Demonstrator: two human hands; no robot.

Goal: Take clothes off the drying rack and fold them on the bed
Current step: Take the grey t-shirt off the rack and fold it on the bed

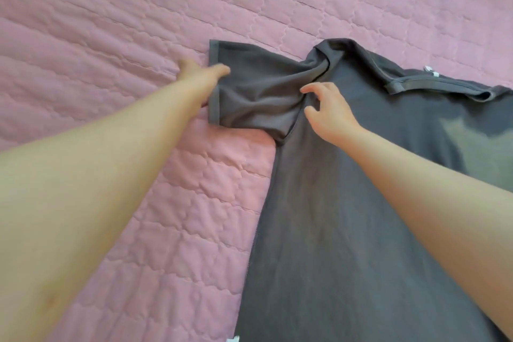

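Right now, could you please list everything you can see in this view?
quilt: one, pink, spread under everything
T-shirt: one, grey, lying flat on the quilt, centre to right
sleeve: one in view, grey, creased, pointing left from the T-shirt
label: one, white, at the collar, upper right
tag: one, white, at the bottom edge beside the T-shirt; too small to identify
left hand: one, pinches the sleeve at its hem
right hand: one, fingers loosely curled, on the T-shirt where the sleeve joins it
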